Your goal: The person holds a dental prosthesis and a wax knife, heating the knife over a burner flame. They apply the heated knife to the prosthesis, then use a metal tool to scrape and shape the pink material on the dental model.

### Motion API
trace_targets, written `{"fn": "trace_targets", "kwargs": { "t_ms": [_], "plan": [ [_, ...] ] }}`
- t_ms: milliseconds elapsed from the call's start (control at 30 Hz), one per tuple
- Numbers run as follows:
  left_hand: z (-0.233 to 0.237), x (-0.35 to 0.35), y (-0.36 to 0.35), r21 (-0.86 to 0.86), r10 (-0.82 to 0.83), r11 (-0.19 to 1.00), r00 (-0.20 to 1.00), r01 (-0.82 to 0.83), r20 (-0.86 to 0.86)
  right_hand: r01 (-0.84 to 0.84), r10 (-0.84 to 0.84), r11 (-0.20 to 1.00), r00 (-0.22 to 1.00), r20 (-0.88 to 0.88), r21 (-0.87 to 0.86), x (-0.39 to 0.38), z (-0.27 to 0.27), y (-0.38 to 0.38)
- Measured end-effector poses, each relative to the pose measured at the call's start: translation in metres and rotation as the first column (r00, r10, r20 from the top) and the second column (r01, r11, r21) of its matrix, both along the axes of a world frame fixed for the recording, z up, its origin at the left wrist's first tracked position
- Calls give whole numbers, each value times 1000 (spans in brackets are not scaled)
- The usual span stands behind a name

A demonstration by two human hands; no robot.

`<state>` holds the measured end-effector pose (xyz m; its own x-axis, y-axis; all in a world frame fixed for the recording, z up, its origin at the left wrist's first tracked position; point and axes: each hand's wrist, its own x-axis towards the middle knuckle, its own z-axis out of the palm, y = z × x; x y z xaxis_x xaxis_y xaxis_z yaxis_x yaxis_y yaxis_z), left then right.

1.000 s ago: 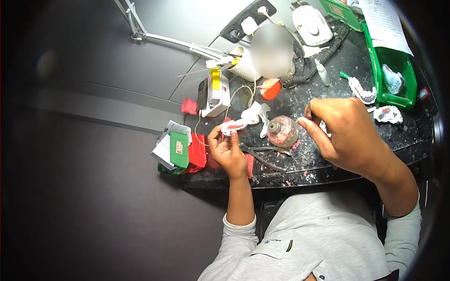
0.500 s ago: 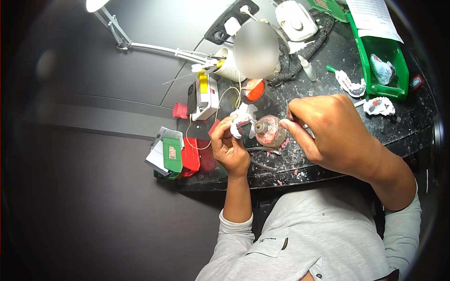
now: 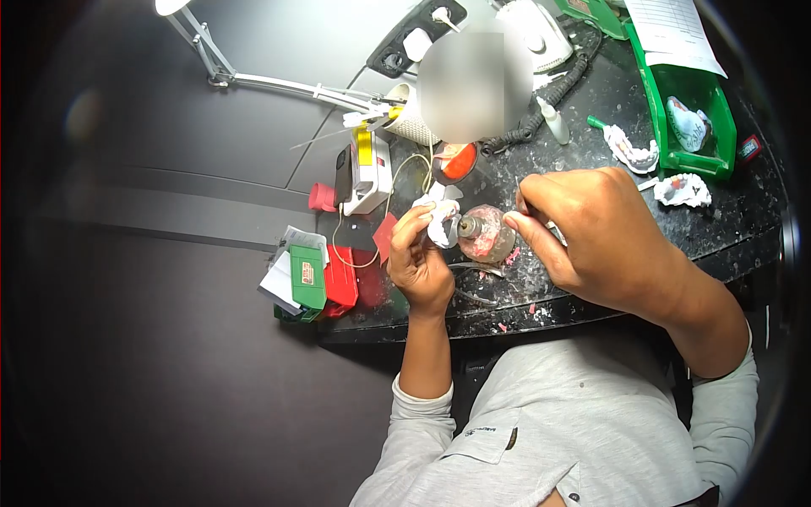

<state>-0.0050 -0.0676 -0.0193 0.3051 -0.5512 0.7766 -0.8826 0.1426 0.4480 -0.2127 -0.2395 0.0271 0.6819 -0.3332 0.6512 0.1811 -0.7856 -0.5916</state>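
My left hand [image 3: 422, 272] is closed around a white plaster dental model [image 3: 441, 226], its fingers along the model's left side. Just right of the model stands a glass spirit burner [image 3: 488, 241], smeared with pink wax, its metal wick holder pointing toward the model. My right hand [image 3: 570, 224] is pinched on a thin metal tool [image 3: 518, 184] to the right of the burner. Most of that tool is hidden by the fingers. Beside my left hand lies a red wax sheet [image 3: 384, 237]. Metal instruments [image 3: 477, 269] rest on the bench below the burner.
A green tray [image 3: 697, 160] with a model stands at right, near two plaster pieces [image 3: 683, 192] [image 3: 632, 150]. A small dropper bottle [image 3: 553, 122], an orange-filled bowl [image 3: 458, 160], a white device [image 3: 370, 177] and green and red boxes [image 3: 308, 279] surround the work area.
The dental model has turned in my left hand, so its pink-edged arch no longer faces up as before. That hand has shifted slightly right; my right hand stays nearly still.
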Motion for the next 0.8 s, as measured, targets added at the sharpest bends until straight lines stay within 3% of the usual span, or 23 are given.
{"fn": "trace_targets", "kwargs": {
  "t_ms": [167,300,367,400,467,633,800],
  "plan": [
    [2,-7,0,-68,-85,994,995,82,-44,-5,5,1000,999,34,13,1,-1,0],
    [5,-7,5,-74,-42,997,995,35,-88,3,-4,1000,999,33,8,1,0,0],
    [2,-8,15,-150,-10,987,926,-50,-378,-1,1,1000,999,33,18,1,0,0],
    [1,-9,21,-153,-8,987,927,-54,-375,6,-7,1000,999,35,27,1,1,0],
    [-2,-12,32,-204,-66,975,765,-86,-641,9,-10,999,999,35,31,0,2,0],
    [4,-23,53,-170,0,972,722,-164,-692,-4,3,1000,999,32,19,1,3,4],
    [23,-48,61,-196,-30,971,748,-136,-663,13,-11,999,999,-40,45,3,3,2]
  ]
}}
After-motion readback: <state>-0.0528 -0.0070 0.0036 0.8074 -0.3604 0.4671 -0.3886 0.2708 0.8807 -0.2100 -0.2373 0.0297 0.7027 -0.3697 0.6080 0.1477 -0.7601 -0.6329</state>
